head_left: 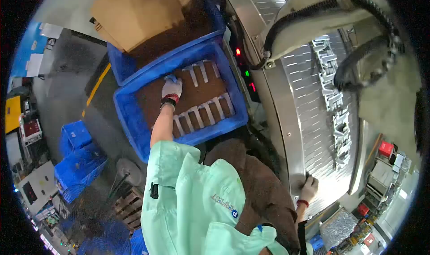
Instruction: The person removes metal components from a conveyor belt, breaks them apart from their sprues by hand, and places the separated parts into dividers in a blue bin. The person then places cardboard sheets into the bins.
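Note:
My left hand (172, 88), in a whitish glove with blue at the fingertips, reaches down into a blue crate (128, 123). Its fingers look drawn together, and whatever they may hold is too small to make out. Just right of it, a short row of pale metal parts (204, 71) lies on the brown layer (150, 93) in the crate. A longer row of similar parts (206, 113) runs along the crate's near side. My right hand (309, 190) rests with fingers apart on the metal edge of the conveyor, with no object visible in it.
Shiny metal parts (329, 75) lie along the slatted conveyor (309, 116) on the right. Black hoses (304, 19) hang above it. Behind the crate, cardboard (139, 15) lies in another blue crate (118, 64). Blue crates (78, 165) and a wooden pallet (129, 208) stand on the left floor.

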`<action>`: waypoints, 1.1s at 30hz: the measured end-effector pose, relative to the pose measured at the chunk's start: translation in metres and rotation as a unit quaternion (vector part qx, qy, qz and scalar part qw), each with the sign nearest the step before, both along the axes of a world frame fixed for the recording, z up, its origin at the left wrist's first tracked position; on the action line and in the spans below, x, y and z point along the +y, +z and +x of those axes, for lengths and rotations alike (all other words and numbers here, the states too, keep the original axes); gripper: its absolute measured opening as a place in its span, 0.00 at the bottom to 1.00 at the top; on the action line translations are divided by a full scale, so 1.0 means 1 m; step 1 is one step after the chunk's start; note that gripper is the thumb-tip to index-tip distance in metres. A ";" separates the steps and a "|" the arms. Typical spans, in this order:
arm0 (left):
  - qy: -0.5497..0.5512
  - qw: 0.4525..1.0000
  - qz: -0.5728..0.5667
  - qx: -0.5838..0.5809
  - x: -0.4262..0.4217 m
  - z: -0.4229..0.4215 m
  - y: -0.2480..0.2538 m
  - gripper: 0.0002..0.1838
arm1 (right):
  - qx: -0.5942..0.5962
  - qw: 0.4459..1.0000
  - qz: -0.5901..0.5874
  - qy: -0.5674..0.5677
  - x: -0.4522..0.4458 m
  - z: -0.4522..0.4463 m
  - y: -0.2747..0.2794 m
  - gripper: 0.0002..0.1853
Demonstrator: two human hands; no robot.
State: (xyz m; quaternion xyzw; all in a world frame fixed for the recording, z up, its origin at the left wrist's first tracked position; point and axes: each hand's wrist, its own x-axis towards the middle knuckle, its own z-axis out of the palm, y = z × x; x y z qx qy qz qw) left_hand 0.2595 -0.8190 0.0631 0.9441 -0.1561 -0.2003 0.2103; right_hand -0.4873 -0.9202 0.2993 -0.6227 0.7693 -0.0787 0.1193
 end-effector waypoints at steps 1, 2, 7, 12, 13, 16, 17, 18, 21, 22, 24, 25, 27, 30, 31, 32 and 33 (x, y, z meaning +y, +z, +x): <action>0.012 1.000 -0.012 0.008 -0.012 -0.003 0.007 0.25 | 0.006 1.000 0.005 -0.007 -0.002 0.003 0.002 0.23; -0.114 0.991 0.019 -0.066 -0.016 0.005 -0.008 0.23 | 0.011 1.000 0.011 -0.016 -0.002 0.006 0.003 0.23; -0.323 0.917 0.093 -0.215 -0.020 0.021 -0.080 0.19 | 0.012 0.999 0.008 -0.039 -0.005 0.013 0.004 0.22; -0.150 0.987 0.008 -0.053 -0.021 0.010 -0.033 0.25 | -0.010 0.997 -0.009 -0.071 -0.024 0.023 0.014 0.29; -0.150 0.988 0.003 -0.030 -0.018 0.014 -0.026 0.24 | 0.035 0.995 -0.051 -0.075 -0.035 0.039 0.026 0.35; -0.152 0.986 -0.037 -0.054 -0.013 -0.002 -0.010 0.29 | 0.050 0.985 -0.138 -0.088 -0.095 0.016 0.042 0.48; -0.122 0.990 -0.063 -0.043 -0.016 -0.015 0.017 0.30 | 0.051 0.985 -0.113 -0.122 -0.113 0.046 0.073 0.50; -0.097 0.991 -0.090 -0.027 -0.025 -0.037 0.063 0.31 | -0.029 0.983 -0.115 -0.139 -0.130 0.030 0.061 0.49; -0.171 0.970 -0.172 -0.003 -0.034 -0.100 0.107 0.30 | 0.115 0.985 -0.051 -0.117 -0.162 0.004 0.043 0.43; -0.214 0.956 -0.202 0.005 -0.038 -0.120 0.115 0.29 | 0.095 0.982 -0.118 -0.110 -0.154 -0.010 0.025 0.41; -0.244 0.941 -0.230 0.045 -0.045 -0.163 0.159 0.25 | 0.063 0.969 -0.212 -0.110 -0.135 -0.022 0.012 0.38; -0.237 0.943 -0.222 0.069 -0.055 -0.193 0.189 0.23 | 0.049 0.963 -0.239 -0.117 -0.133 -0.024 0.014 0.38; -0.182 0.927 -0.150 0.292 -0.072 -0.254 0.245 0.19 | 0.033 0.957 -0.250 -0.141 -0.137 -0.047 0.026 0.39; -0.348 0.880 -0.195 0.255 -0.094 -0.333 0.266 0.14 | -0.073 0.979 -0.160 -0.104 -0.147 -0.084 0.023 0.28; -0.396 0.865 -0.186 0.244 -0.100 -0.359 0.275 0.15 | -0.084 0.977 -0.177 -0.089 -0.146 -0.093 0.029 0.23; -0.459 0.840 -0.191 0.218 -0.111 -0.375 0.265 0.17 | -0.082 0.975 -0.196 -0.063 -0.149 -0.104 0.019 0.17; -0.518 0.811 -0.194 0.189 -0.122 -0.394 0.268 0.19 | -0.089 0.983 -0.156 -0.047 -0.145 -0.110 0.025 0.15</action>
